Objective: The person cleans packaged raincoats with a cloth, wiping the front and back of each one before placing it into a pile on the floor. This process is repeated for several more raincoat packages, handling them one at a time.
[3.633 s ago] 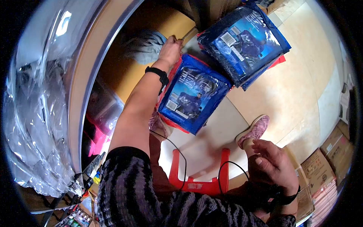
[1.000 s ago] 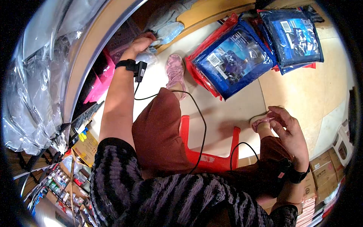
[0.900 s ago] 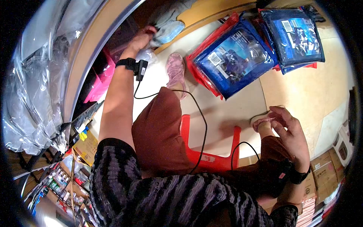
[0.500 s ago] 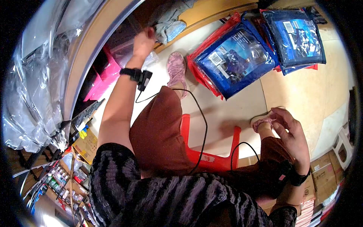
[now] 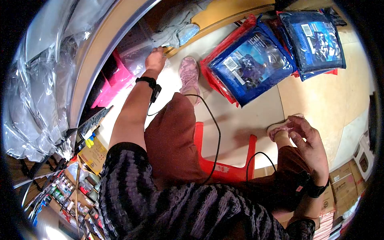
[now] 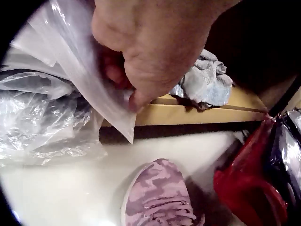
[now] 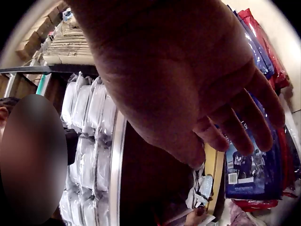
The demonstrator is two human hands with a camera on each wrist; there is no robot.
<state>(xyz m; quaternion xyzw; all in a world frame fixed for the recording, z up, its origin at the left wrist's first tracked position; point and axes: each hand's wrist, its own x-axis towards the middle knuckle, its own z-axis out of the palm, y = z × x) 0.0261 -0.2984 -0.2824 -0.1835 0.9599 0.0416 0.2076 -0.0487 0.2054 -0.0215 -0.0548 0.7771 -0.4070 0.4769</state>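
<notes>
Down at the foot of the shelving, the head view shows the left hand (image 5: 155, 60) stretched out at arm's length to a clear plastic bag (image 5: 134, 60), which lies on the floor against the shelf base beside a pink packet (image 5: 114, 78). The right hand (image 5: 310, 144) hangs idle over the knee with its fingers loosely bent and nothing in them, probably because the slack film needs only one hand. The person sits low on a red stool (image 5: 224, 170), one pink shoe (image 5: 190, 74) planted near the bag. Two piles of blue packets (image 5: 256, 64) lie flat on the pale floor (image 5: 312, 100), well clear of the reach. Cardboard boxes (image 5: 340, 180) stand at the right and plastic-wrapped stock (image 5: 36, 92) fills the shelving at the left. From the left wrist, the fingers (image 6: 136, 99) pinch the clear plastic bag (image 6: 80, 80) near its lower corner so that the thin sheet hangs taut below them. That is a fitting grip for something so limp. A grey-blue cloth (image 6: 204, 82) sits bunched on a wooden ledge (image 6: 202, 114) just behind. From the right wrist, the right hand (image 7: 188, 80) fills the frame, its fingers (image 7: 235, 127) lying side by side, relaxed and empty. Behind it are rows of wrapped stock, the blue packets, and flattened cardboard (image 7: 66, 47) piled above.
</notes>
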